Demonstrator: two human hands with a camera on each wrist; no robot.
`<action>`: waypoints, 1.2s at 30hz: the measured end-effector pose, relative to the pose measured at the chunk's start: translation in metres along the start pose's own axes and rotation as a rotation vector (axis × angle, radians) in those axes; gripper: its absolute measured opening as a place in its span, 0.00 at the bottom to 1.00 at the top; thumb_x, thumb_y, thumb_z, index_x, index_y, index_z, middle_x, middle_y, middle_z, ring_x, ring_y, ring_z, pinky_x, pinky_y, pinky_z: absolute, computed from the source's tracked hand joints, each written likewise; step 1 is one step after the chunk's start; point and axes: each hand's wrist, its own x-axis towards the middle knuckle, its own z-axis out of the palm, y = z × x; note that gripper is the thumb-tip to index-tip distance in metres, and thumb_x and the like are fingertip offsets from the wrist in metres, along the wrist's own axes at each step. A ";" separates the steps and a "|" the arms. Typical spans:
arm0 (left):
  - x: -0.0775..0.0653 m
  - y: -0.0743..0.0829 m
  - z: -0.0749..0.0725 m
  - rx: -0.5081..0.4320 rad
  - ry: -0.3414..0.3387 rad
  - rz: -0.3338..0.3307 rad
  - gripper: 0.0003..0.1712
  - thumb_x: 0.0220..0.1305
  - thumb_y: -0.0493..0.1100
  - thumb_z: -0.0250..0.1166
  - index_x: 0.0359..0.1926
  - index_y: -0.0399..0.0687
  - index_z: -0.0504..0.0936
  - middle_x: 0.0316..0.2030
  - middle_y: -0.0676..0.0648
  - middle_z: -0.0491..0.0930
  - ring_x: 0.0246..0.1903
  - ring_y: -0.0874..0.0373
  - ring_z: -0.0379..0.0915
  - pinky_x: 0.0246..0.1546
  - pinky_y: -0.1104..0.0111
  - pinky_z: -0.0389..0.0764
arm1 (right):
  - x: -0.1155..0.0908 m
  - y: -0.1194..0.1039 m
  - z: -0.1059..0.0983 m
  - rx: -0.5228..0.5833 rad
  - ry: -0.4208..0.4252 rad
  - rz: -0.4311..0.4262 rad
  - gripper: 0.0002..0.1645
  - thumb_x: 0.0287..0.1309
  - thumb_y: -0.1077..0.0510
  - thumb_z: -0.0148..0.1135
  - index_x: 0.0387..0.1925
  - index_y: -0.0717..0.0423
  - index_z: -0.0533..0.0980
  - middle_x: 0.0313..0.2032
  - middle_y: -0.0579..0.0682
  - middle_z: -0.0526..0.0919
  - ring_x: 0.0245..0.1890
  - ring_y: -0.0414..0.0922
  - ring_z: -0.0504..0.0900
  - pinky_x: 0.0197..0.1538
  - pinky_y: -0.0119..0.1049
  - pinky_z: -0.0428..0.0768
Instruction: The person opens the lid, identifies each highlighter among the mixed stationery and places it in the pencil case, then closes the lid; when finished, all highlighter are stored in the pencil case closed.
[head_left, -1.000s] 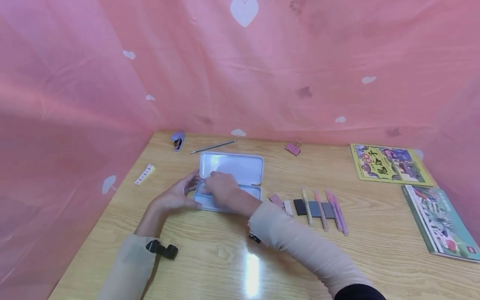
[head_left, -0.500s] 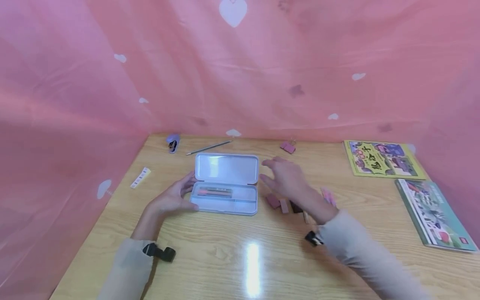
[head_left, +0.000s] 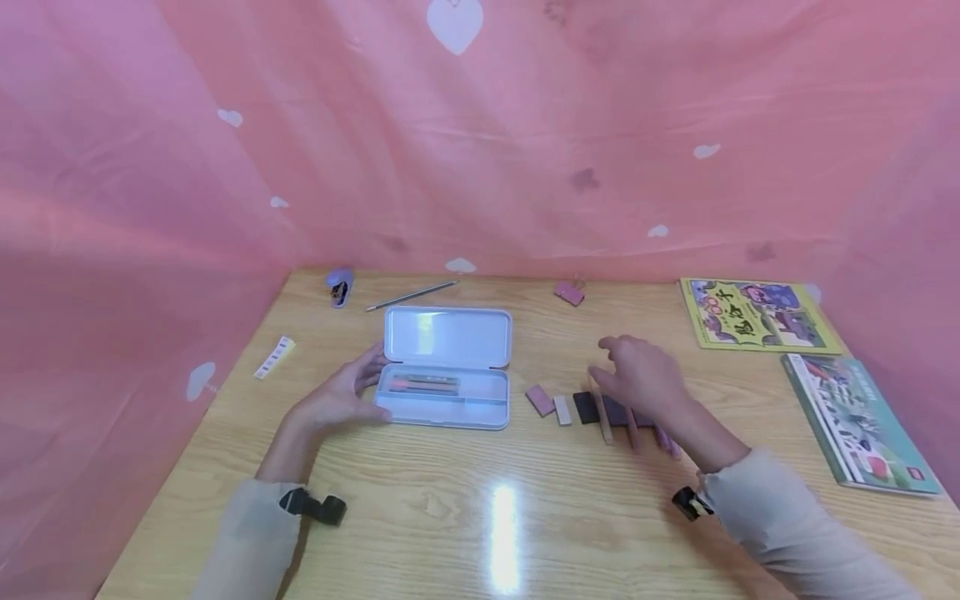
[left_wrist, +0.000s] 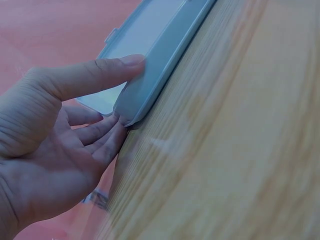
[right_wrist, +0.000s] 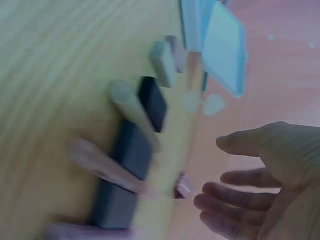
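A pale blue pencil case (head_left: 486, 414) stands with its lid raised, and a few slim pens (head_left: 424, 383) lie in its rear compartment. My left hand (head_left: 339, 396) holds the case's left end; in the left wrist view its thumb (left_wrist: 117, 70) lies on the front wall and the fingers touch the end corner. My right hand (head_left: 647, 379) hovers with loosely spread fingers above several highlighters, among them a yellowish one (head_left: 602, 421) and an orange one (head_left: 632, 432). These lie across dark blocks (head_left: 585, 408). Nothing is in the right hand, as the right wrist view shows.
Left of the blocks lie a pink eraser (head_left: 540, 400) and a white eraser (head_left: 562, 410). Toward the back are a purple stapler (head_left: 340, 287), a pencil (head_left: 412, 296) and a pink binder clip (head_left: 570, 293). A labelled strip (head_left: 274, 357) lies left, two books (head_left: 761, 315) right.
My right hand has withdrawn from inside the pencil case and moved right, over the highlighters, uncovering the pens in the case. The left hand stays at the case's left end.
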 end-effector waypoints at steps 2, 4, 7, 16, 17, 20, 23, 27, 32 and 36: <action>0.000 0.000 0.000 0.000 -0.001 -0.004 0.67 0.38 0.36 0.78 0.73 0.68 0.45 0.65 0.49 0.64 0.69 0.46 0.51 0.71 0.50 0.48 | -0.001 0.003 0.009 -0.006 -0.019 0.018 0.22 0.56 0.52 0.60 0.44 0.67 0.78 0.33 0.60 0.82 0.21 0.45 0.76 0.17 0.36 0.72; 0.000 0.000 0.001 0.002 -0.001 -0.005 0.67 0.38 0.36 0.78 0.73 0.68 0.45 0.64 0.49 0.64 0.69 0.46 0.51 0.71 0.51 0.49 | -0.001 0.004 0.018 -0.022 -0.035 0.036 0.17 0.57 0.53 0.58 0.37 0.65 0.79 0.25 0.56 0.80 0.17 0.44 0.71 0.15 0.35 0.68; 0.001 0.000 0.001 0.003 0.000 -0.005 0.67 0.38 0.36 0.78 0.73 0.68 0.45 0.64 0.49 0.64 0.69 0.47 0.51 0.71 0.51 0.49 | -0.002 0.005 0.028 -0.022 -0.053 0.068 0.13 0.58 0.53 0.57 0.26 0.59 0.77 0.16 0.48 0.71 0.15 0.43 0.66 0.14 0.33 0.63; 0.003 0.000 -0.002 0.036 -0.014 0.008 0.66 0.41 0.37 0.77 0.73 0.66 0.44 0.65 0.48 0.63 0.69 0.46 0.51 0.71 0.51 0.48 | 0.003 0.007 0.037 0.029 -0.081 0.150 0.19 0.55 0.55 0.59 0.11 0.51 0.68 0.12 0.44 0.64 0.14 0.42 0.65 0.15 0.32 0.60; 0.003 0.001 -0.002 0.037 -0.012 0.008 0.66 0.41 0.37 0.77 0.73 0.66 0.44 0.65 0.49 0.63 0.69 0.46 0.51 0.71 0.52 0.48 | 0.004 0.007 0.037 0.042 -0.083 0.159 0.19 0.55 0.55 0.58 0.11 0.51 0.68 0.12 0.44 0.64 0.14 0.42 0.65 0.15 0.32 0.60; 0.003 0.002 -0.002 0.027 -0.013 0.014 0.67 0.40 0.37 0.77 0.74 0.65 0.43 0.65 0.49 0.64 0.69 0.47 0.51 0.71 0.52 0.49 | 0.005 0.006 0.038 0.073 -0.084 0.189 0.19 0.53 0.56 0.58 0.10 0.51 0.67 0.11 0.43 0.63 0.14 0.42 0.66 0.15 0.31 0.60; 0.003 0.003 -0.002 0.026 -0.018 0.013 0.67 0.40 0.37 0.78 0.74 0.66 0.43 0.65 0.49 0.64 0.69 0.47 0.51 0.71 0.52 0.49 | 0.006 0.005 0.039 0.100 -0.084 0.216 0.18 0.51 0.57 0.58 0.10 0.52 0.67 0.11 0.43 0.62 0.13 0.42 0.65 0.14 0.30 0.60; 0.002 0.002 -0.002 0.036 -0.018 -0.001 0.67 0.40 0.38 0.78 0.74 0.65 0.42 0.64 0.49 0.63 0.69 0.47 0.51 0.71 0.53 0.50 | 0.008 0.005 0.039 0.138 -0.061 0.221 0.14 0.51 0.55 0.59 0.14 0.55 0.73 0.11 0.44 0.66 0.13 0.41 0.66 0.13 0.30 0.61; 0.002 0.001 -0.002 0.045 -0.009 -0.012 0.67 0.40 0.39 0.78 0.74 0.65 0.42 0.64 0.49 0.63 0.68 0.47 0.52 0.71 0.53 0.51 | 0.010 0.005 0.031 0.253 -0.053 0.193 0.19 0.60 0.54 0.54 0.42 0.67 0.78 0.24 0.53 0.81 0.15 0.41 0.74 0.14 0.31 0.71; 0.000 0.000 -0.002 0.036 -0.008 -0.008 0.67 0.40 0.39 0.78 0.74 0.65 0.43 0.65 0.49 0.63 0.68 0.47 0.52 0.70 0.53 0.51 | 0.013 0.000 0.018 0.302 -0.051 0.143 0.21 0.63 0.58 0.51 0.51 0.70 0.72 0.30 0.59 0.82 0.14 0.41 0.74 0.13 0.31 0.72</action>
